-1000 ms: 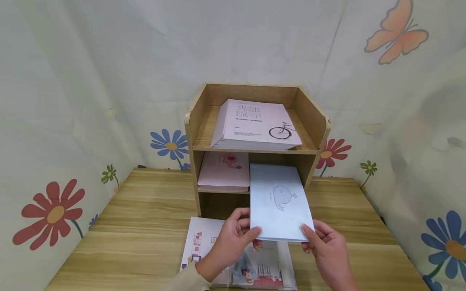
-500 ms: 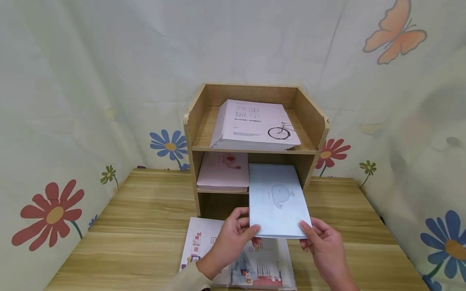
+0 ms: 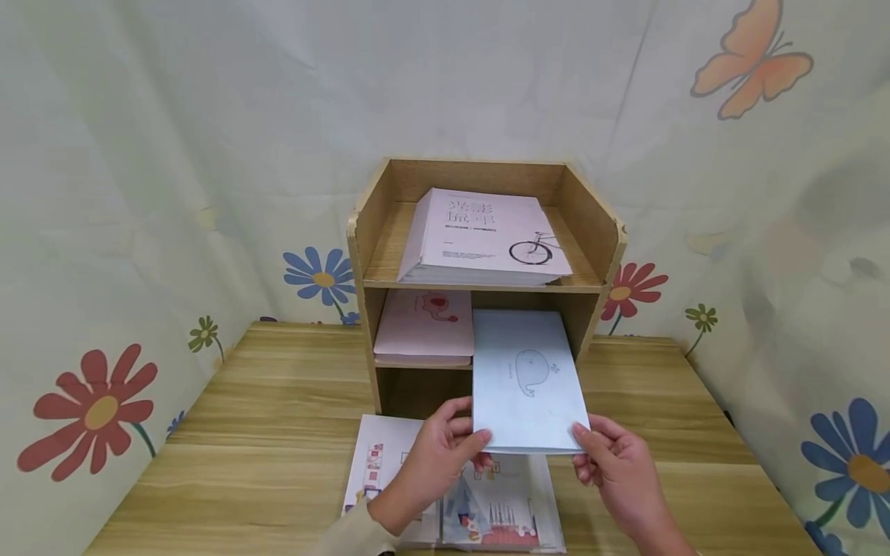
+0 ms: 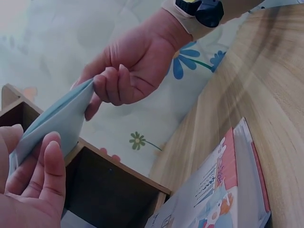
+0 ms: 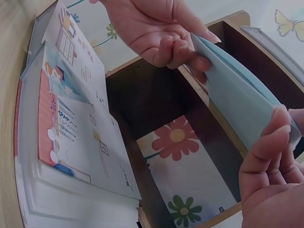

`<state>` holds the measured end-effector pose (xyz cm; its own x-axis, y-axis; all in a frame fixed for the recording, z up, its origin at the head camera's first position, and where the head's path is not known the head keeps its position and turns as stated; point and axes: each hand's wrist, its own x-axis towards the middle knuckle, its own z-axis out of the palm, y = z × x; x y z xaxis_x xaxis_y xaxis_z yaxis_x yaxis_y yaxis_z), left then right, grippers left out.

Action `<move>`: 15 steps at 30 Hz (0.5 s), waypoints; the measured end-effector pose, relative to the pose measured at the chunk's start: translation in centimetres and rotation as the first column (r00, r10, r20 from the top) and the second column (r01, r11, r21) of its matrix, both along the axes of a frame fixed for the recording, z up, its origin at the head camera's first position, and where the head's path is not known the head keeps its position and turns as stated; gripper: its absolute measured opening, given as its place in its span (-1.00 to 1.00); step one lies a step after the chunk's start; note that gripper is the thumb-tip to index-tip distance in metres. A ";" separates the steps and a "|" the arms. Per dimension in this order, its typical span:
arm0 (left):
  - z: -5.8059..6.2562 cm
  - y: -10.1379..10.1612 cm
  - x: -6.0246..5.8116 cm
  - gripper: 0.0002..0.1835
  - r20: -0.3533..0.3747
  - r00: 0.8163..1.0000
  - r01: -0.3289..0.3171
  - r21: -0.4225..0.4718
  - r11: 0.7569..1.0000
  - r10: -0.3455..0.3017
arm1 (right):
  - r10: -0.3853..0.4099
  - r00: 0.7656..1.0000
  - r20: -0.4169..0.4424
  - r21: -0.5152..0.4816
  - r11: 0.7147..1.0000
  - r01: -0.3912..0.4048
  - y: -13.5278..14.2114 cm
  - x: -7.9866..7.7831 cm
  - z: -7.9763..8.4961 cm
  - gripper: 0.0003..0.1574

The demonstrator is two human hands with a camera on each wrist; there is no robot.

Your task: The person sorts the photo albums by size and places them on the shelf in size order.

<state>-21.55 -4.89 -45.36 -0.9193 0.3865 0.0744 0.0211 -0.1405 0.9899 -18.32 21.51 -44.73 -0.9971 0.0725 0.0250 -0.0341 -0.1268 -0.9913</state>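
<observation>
Blue whale-print booklet (image 3: 530, 401) edges slightly deeper into the wooden organizer (image 3: 591, 232)

Its far end appears inside the middle compartment's right side; the near end juts out above the illustrated books (image 3: 501, 513). Left hand (image 3: 438, 455) and right hand (image 3: 624, 469) each pinch 1 near corner, thumbs on top. Both corners seem best kept level, with a light grip to avoid creasing. The pink elephant-print booklet (image 3: 426, 328) lies just left, so straight alignment matters. Above lies the bicycle-cover book (image 3: 480, 239).
</observation>
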 end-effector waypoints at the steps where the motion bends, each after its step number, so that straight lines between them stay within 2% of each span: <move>1: 0.0 0.0 0.1 -0.35 -0.003 1.000 -0.010 -0.009 1.000 0.010 | 0.008 1.000 -0.001 0.009 1.000 -0.008 0.1 0.0 0.0 -0.89; 7: 0.2 0.1 0.6 -0.49 -0.015 0.998 -0.068 -0.032 0.997 0.068 | 0.076 0.997 -0.004 0.039 0.996 -0.076 0.7 -0.1 0.2 -0.90; 9: 0.5 0.2 0.8 -0.53 -0.014 0.996 -0.083 -0.020 0.996 0.083 | 0.127 0.992 -0.019 0.019 0.992 -0.126 1.1 -0.1 0.2 -0.89; 13: 0.8 0.2 1.0 -0.55 -0.001 0.995 -0.104 -0.009 0.995 0.104 | 0.252 0.963 -0.094 -0.045 0.965 -0.257 1.9 -0.3 0.0 -0.80; 15: 0.8 0.2 1.0 -0.56 0.009 0.994 -0.107 -0.011 0.994 0.107 | 0.287 0.950 -0.123 -0.061 0.953 -0.296 2.1 -0.3 -0.1 -0.76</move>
